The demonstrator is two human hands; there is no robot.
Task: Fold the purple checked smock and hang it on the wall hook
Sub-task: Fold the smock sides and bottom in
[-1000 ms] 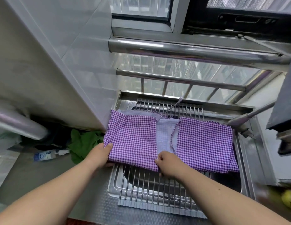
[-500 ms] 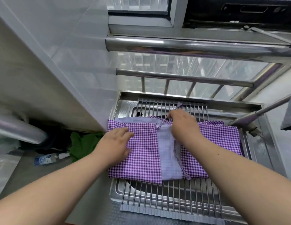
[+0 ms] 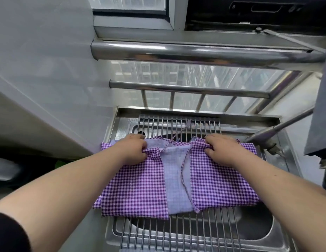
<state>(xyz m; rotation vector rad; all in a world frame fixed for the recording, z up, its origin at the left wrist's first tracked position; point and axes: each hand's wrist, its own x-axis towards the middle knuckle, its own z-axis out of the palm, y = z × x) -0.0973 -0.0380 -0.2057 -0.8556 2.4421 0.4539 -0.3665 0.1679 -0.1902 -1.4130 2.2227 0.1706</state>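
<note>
The purple checked smock (image 3: 140, 186) lies spread flat on a metal bar rack (image 3: 176, 231) over the sink, both side panels folded inward with a pale inner strip showing down the middle. A thin tie string runs down that strip. My left hand (image 3: 134, 149) grips the far edge of the left panel, bunching the cloth. My right hand (image 3: 220, 150) pinches the far edge of the right panel. No wall hook is in view.
A steel sink (image 3: 122, 122) sits against a white tiled wall on the left. A tap (image 3: 267, 137) angles in from the right. Two steel rails (image 3: 195, 55) cross in front of the window behind the sink.
Both hands moved from the near edge to the far edge of the smock and now grasp it there. The view tilted and moved closer over the sink.
</note>
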